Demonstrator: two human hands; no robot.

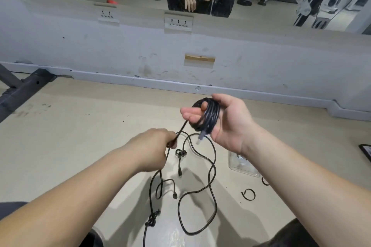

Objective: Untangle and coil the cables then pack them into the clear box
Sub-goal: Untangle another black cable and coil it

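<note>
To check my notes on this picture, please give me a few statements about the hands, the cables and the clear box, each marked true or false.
1. The right hand holds a coil of black cable wound round its fingers. True.
2. The left hand holds nothing. False: it grips the strand that leads up to the coil.
3. The loose cable on the floor has a knot in it. True.
4. The coil already lies in the clear box. False: the coil is in the right hand, and the box sits on the floor beside the right forearm.
</note>
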